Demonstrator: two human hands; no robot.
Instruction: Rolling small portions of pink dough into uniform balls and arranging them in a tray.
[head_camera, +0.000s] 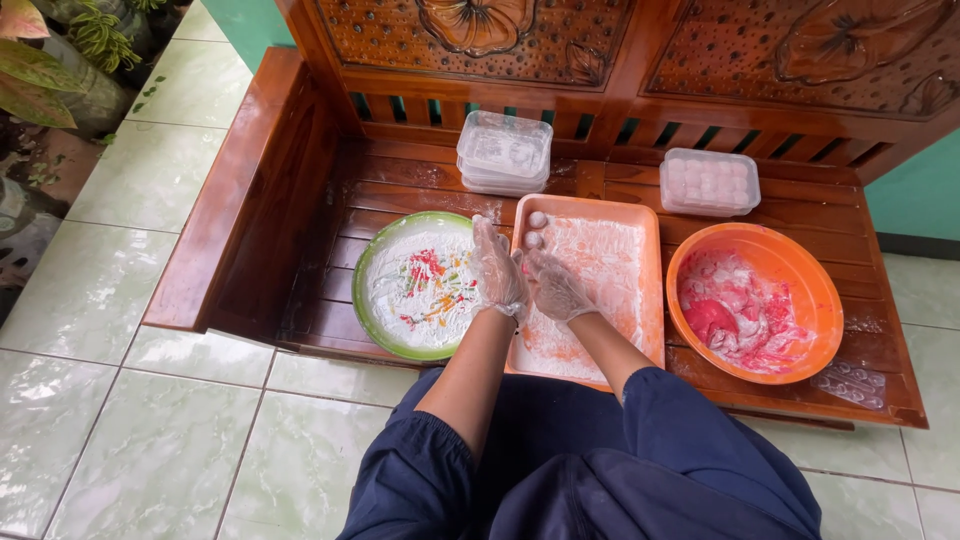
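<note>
While both gloved hands (525, 275) cup together, grip contents hidden, two dough balls (536, 229) sit in the floured tray (620, 260).

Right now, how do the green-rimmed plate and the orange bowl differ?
The green-rimmed plate is shallow and lies left of the orange tray; the orange bowl is deeper and sits right of it. The plate holds white powder with red, orange and green flecks; the bowl holds pink-red dough smeared up its wall. The gloved left hand hovers at the plate's right edge; no hand is near the bowl. Both are round and rest on the wooden bench.
</note>
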